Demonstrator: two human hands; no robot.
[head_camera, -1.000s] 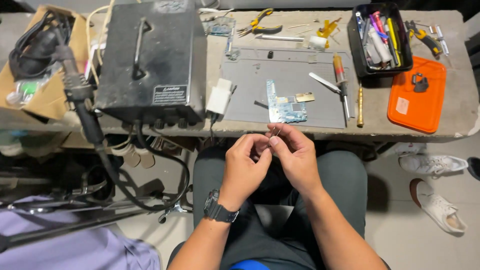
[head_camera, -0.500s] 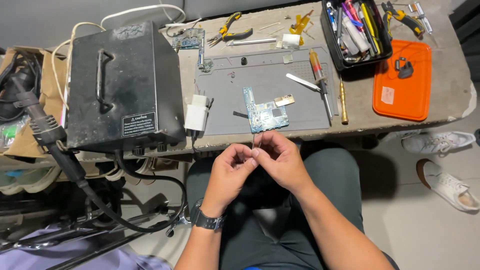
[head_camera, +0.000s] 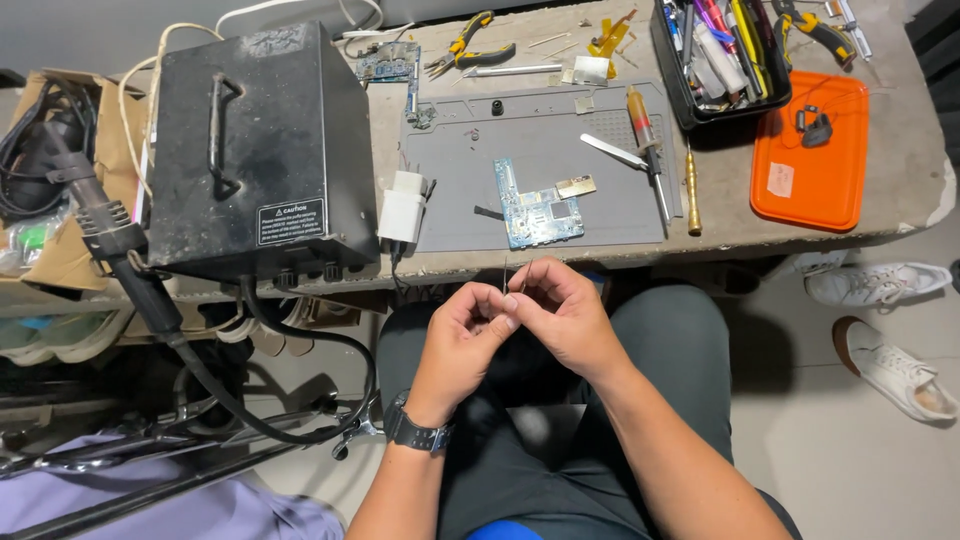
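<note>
1. While the left hand (head_camera: 462, 335) and right hand (head_camera: 562, 312) met over the lap, fingers pinched a thin tool (head_camera: 505, 274).
2. Circuit board (head_camera: 535, 204) lay untouched on the grey mat (head_camera: 470, 170); work there seemed not yet begun.

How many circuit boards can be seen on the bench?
2. One blue board lies on the grey mat, near its front edge. A second board lies at the back, beside the black box. Others may be hidden.
</note>
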